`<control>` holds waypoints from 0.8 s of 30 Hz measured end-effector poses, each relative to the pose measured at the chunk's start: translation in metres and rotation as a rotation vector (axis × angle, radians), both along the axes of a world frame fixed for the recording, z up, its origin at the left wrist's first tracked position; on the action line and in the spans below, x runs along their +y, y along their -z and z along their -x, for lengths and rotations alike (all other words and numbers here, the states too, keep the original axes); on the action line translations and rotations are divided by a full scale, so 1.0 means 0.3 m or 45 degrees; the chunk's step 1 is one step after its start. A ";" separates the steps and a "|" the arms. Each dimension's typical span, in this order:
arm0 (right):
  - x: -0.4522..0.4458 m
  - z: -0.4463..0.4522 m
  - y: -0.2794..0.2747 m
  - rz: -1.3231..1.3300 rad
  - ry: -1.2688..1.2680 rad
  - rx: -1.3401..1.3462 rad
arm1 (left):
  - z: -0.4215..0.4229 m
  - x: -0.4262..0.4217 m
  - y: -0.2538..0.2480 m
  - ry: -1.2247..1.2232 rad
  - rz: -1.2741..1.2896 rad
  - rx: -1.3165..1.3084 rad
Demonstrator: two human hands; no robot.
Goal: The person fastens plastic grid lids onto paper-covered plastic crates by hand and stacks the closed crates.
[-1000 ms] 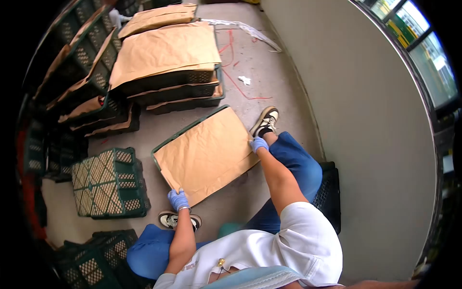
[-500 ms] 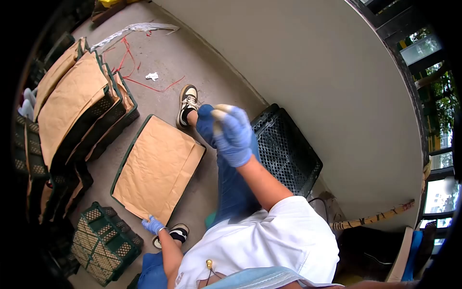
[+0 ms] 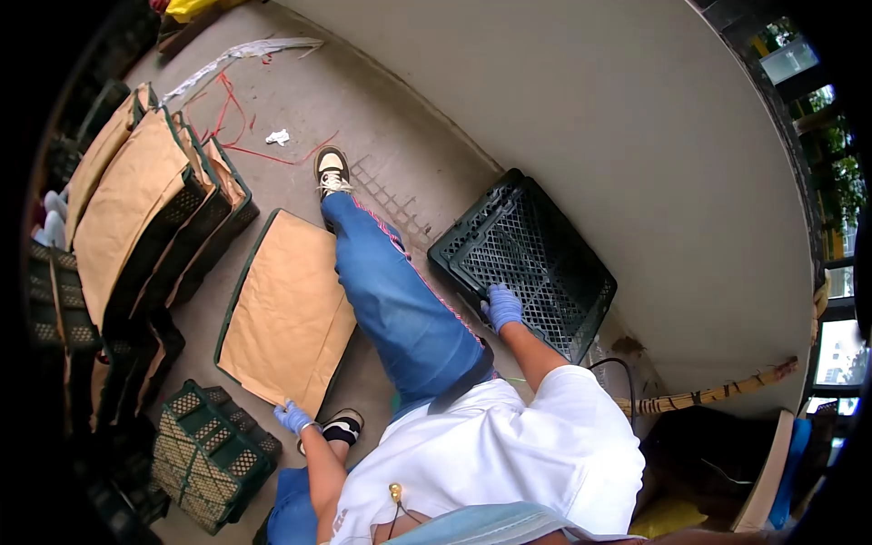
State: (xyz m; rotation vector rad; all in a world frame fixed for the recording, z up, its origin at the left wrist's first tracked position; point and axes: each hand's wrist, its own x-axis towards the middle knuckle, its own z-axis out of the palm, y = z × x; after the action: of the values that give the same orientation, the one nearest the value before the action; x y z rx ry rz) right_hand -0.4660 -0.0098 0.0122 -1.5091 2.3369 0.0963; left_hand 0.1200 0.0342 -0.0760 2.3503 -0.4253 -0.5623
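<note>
A brown paper sheet (image 3: 286, 304) covers a green crate (image 3: 235, 310) on the floor left of my leg. At the sheet's lower edge, my left hand (image 3: 293, 417), in a blue glove, has its fingers closed on the paper. My right hand (image 3: 502, 307), gloved too, is at the near left edge of a dark mesh crate (image 3: 536, 259) beside the wall, its fingers curled over the rim. The fingertips of this hand are partly hidden.
Paper-covered crates (image 3: 132, 209) are stacked at the left. An upside-down green crate (image 3: 202, 459) lies at the lower left. Red string (image 3: 238, 113) and white scraps (image 3: 277, 137) are on the floor. A wrapped stick (image 3: 713, 393) and an open box (image 3: 761, 468) stand at the right.
My right hand has left the paper-covered crate, passed over my knee and come down on the dark crate. My left hand stays at the paper's edge. The view has turned right.
</note>
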 end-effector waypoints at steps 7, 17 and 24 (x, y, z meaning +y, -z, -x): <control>-0.021 0.101 -0.009 -0.247 -0.112 -0.253 | 0.053 -0.020 -0.037 -0.078 0.035 0.036; -0.159 0.244 -0.684 0.076 0.110 0.316 | 0.101 0.006 -0.075 -0.099 -0.165 -0.237; -0.462 0.056 -0.835 0.409 -0.396 0.335 | 0.301 -0.211 0.047 -0.181 0.077 -0.529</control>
State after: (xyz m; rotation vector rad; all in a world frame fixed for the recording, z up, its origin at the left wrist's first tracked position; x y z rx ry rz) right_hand -0.4827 -0.1484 0.2628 -2.1287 2.3793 -0.0046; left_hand 0.0298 -0.0290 -0.0901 2.4117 -0.4469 0.0102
